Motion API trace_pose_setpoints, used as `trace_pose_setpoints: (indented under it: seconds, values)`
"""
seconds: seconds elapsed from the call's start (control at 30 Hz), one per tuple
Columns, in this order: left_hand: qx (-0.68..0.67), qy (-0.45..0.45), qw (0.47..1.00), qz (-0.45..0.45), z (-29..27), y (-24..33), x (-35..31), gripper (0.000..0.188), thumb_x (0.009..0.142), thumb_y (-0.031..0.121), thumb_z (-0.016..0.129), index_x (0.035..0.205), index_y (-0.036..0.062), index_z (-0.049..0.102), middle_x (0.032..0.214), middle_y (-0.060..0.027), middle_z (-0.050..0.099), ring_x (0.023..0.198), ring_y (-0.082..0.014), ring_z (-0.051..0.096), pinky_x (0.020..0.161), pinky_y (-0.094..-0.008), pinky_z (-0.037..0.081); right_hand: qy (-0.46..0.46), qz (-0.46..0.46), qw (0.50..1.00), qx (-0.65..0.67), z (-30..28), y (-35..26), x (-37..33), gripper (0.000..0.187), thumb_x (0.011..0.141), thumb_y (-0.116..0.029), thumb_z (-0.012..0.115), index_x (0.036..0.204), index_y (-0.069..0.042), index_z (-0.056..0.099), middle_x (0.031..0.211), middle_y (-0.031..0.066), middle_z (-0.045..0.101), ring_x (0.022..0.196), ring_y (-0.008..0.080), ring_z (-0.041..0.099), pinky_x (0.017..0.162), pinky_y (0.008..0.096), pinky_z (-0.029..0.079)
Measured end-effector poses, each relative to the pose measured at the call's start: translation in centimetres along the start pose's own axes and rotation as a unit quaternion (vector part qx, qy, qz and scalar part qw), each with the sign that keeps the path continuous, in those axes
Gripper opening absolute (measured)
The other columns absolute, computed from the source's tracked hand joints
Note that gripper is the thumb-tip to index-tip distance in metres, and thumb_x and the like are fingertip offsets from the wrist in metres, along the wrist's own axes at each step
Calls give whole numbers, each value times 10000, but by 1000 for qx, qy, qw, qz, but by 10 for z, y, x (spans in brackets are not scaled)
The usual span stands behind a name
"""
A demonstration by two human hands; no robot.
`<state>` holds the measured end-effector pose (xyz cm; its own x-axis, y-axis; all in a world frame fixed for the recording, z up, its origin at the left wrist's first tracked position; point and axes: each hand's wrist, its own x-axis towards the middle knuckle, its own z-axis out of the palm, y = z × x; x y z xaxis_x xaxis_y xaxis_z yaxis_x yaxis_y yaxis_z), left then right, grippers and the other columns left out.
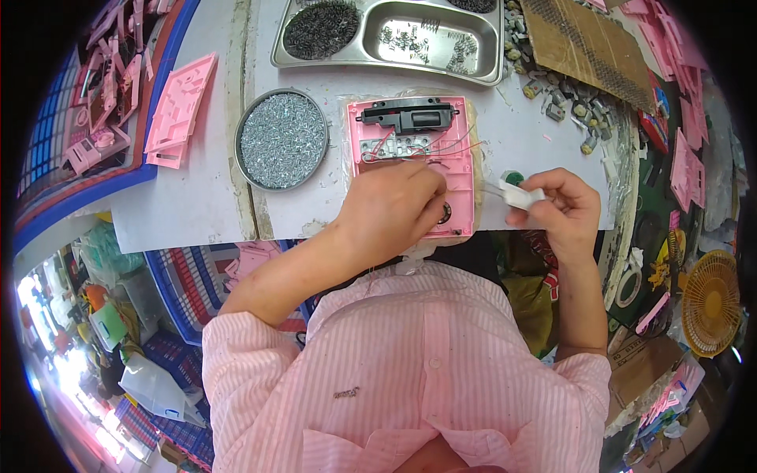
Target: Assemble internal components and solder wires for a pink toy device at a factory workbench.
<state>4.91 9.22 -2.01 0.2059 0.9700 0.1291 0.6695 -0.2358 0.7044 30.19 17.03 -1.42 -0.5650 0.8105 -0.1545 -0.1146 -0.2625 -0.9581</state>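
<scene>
The left hand (392, 206) rests palm-down on the lower half of a pink plastic housing (457, 158) lying flat near the front edge of the desk (205, 189). Its fingers curl onto the housing's bottom right part, beside a small round dark part; whether its grip pinches anything cannot be told, as the fingertips are hidden under the hand. Inside the housing, at 12 o'clock from the left hand, a black rectangular component (410, 117) sits across the top, with thin red wires (441, 146) looping below it over a pale grey board.

The right hand (561, 206), at 3 o'clock from the housing and just off its edge, has its grip pinched around a small white tool (522, 195) whose thin tip points left toward the housing. A small green object (513, 177) shows just above that tool.

At 9 o'clock from the housing stands a round metal tin of small silvery screws (282, 139). At 12 o'clock lies a steel compartment tray (392, 33) holding dark screws and small springs. Loose pink plastic parts (180, 110) lie at the desk's left, and a sheet of cardboard (585, 43) at upper right.
</scene>
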Motion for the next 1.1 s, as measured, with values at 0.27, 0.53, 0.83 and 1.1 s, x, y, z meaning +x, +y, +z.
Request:
trace_pose_setpoints:
  seconds: [0.27, 0.53, 0.83, 1.1]
  values:
    - [-31, 95, 992, 79, 4, -16, -38, 212, 764, 66, 777, 963, 60, 704, 892, -74, 651, 752, -252, 661, 612, -362, 537, -53, -300, 809, -502, 15, 9, 36, 318, 665, -179, 868, 933, -100, 716, 960, 30, 642, 929, 273, 566, 778, 383, 473]
    - [-34, 93, 993, 68, 4, -13, -35, 284, 720, 24, 828, 971, 64, 701, 951, -96, 670, 791, -262, 685, 619, -348, 551, -130, -370, 754, -527, 19, 4, 51, 352, 646, -157, 862, 944, -82, 690, 936, 40, 632, 897, 275, 569, 758, 386, 467]
    - [-16, 79, 992, 94, 8, -18, -29, 210, 808, 105, 734, 1010, 85, 678, 1212, -55, 680, 816, -222, 679, 647, -329, 564, -115, -376, 801, -451, 24, 35, 55, 339, 679, -150, 849, 959, -63, 679, 936, 61, 627, 865, 283, 577, 752, 395, 468]
    - [61, -28, 995, 75, -7, -5, -24, 273, 793, 30, 738, 1039, 45, 621, 1240, -91, 700, 827, -254, 678, 669, -355, 560, -113, -272, 800, -523, 15, -2, 52, 314, 761, -135, 788, 1065, -100, 715, 961, 54, 633, 887, 305, 578, 820, 412, 475]
